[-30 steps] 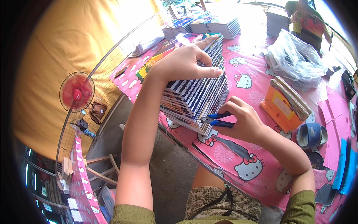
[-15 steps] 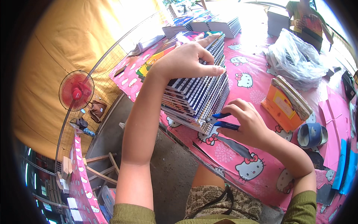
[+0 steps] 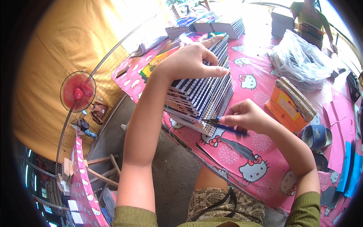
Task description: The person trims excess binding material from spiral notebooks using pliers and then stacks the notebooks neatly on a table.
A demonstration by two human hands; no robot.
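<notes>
A tall stack of spiral-bound notebooks (image 3: 186,99) stands near the table's front edge, coil edges facing right. Across its top lies my left hand (image 3: 191,60), fingers stretched over the covers and thumb on the coils. My right hand (image 3: 250,116) is closed on blue-handled pliers (image 3: 231,128) beside the stack's lower right corner. The tips of the pliers are at the coil ends of the lower notebooks; whether they grip a wire is too small to tell. Motion smears the handles slightly.
The table has a pink patterned cover (image 3: 261,143). On the right are a clear plastic bag (image 3: 298,62), an orange box (image 3: 289,108) and a blue tape roll (image 3: 317,137). More notebooks (image 3: 227,27) stand at the back. A co-worker (image 3: 312,22) is at the far right; a red fan (image 3: 78,92) stands left.
My right hand has shifted slightly up and changed its hold, and the pliers' tips have moved a little left along the coil ends. The co-worker's arm has lowered. My left hand stays put.
</notes>
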